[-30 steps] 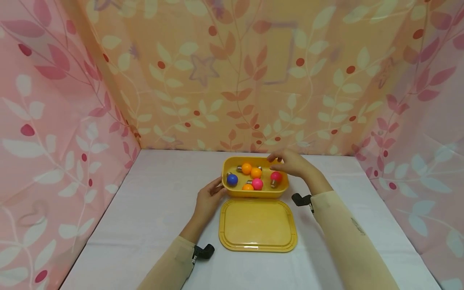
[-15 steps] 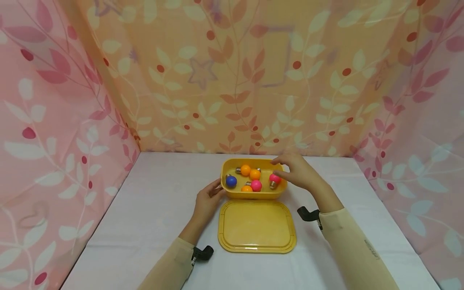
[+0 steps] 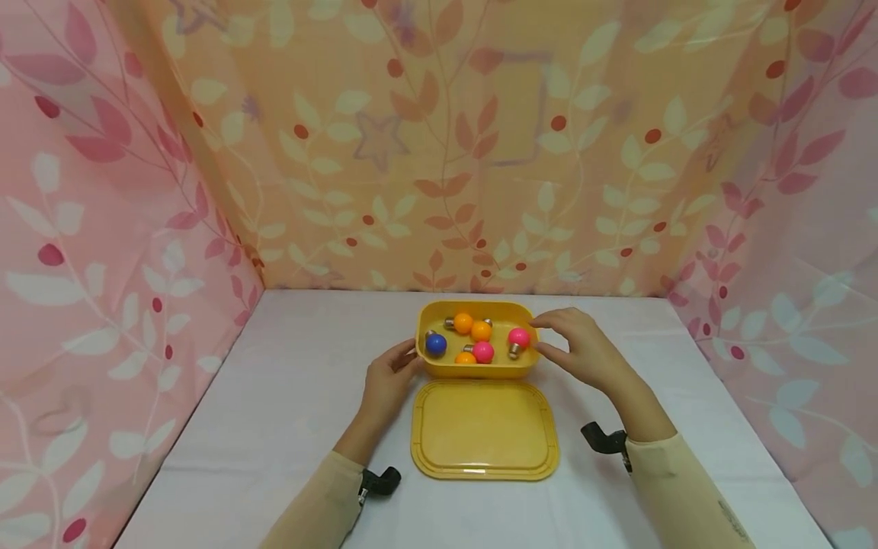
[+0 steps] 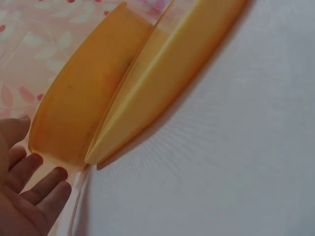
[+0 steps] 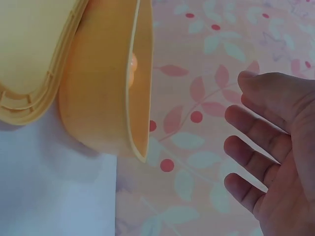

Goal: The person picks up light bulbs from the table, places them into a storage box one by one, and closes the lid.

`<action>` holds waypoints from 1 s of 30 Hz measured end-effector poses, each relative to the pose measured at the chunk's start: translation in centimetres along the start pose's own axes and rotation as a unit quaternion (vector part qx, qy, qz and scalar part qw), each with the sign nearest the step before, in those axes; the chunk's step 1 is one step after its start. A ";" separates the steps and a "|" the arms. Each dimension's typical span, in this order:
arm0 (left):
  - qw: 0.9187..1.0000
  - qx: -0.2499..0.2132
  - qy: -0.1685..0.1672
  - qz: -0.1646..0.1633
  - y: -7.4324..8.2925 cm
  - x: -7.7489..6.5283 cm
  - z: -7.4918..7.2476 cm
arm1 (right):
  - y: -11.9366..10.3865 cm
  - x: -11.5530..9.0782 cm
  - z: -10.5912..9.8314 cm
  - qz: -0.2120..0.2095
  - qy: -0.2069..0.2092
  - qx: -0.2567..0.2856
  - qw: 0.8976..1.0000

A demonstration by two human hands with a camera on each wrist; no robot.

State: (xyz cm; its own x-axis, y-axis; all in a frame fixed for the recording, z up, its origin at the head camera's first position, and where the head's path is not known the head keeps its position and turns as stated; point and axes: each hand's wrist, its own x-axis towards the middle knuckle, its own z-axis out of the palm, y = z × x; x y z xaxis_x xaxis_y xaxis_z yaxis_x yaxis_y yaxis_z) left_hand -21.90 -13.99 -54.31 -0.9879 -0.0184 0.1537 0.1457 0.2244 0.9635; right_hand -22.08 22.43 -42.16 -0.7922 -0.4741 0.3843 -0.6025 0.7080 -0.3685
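Note:
A yellow plastic box (image 3: 480, 371) holds several small round light bulbs with metal screw bases. Among them are a blue bulb (image 3: 435, 344), a pink bulb (image 3: 519, 338) at the right end, another pink bulb (image 3: 483, 351) near the front wall, and orange bulbs (image 3: 463, 323). My left hand (image 3: 388, 381) rests with relaxed fingers at the box's left end; in the left wrist view its fingertips lie right by the box corner (image 4: 78, 103). At the opposite end, my right hand (image 3: 583, 347) is spread, fingers and thumb apart. The right wrist view shows nothing held in that hand (image 5: 280, 142).
A yellow lid (image 3: 485, 431) lies flat on the white-covered table (image 3: 288, 419), directly in front of the box. Behind the table hangs a leaf-patterned curtain (image 3: 329, 191), with pink patterned cloth (image 3: 103, 305) along both sides.
My right hand has moved from above the box's right end to the right, out beside its rim, and its fingers spread apart. The left hand stays at the left end.

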 end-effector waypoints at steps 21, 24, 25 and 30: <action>0.988 0.128 -0.070 -0.050 2.1 -5.1 -3.3 | 0.5 -6.1 1.5 0.005 0.021 0.027 0.999; 0.986 0.132 -0.087 -0.054 2.2 -5.7 -3.6 | 0.8 -7.0 1.9 0.015 0.018 0.038 0.999; 0.985 0.136 -0.093 -0.054 2.2 -5.9 -3.7 | 1.0 -7.3 2.1 0.019 0.016 0.039 0.999; 0.979 0.147 -0.131 -0.047 1.8 -6.4 -4.1 | 1.9 -8.8 3.2 0.024 0.005 0.056 0.998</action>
State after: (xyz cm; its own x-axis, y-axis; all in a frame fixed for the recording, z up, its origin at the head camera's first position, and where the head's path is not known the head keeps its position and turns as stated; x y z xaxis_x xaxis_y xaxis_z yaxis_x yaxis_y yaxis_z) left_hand -15.12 -17.44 -52.66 -0.9815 0.1888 -0.0319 0.0693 0.5056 0.8600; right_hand -16.59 26.27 -48.96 -0.8192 -0.4358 0.3730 -0.5722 0.6658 -0.4788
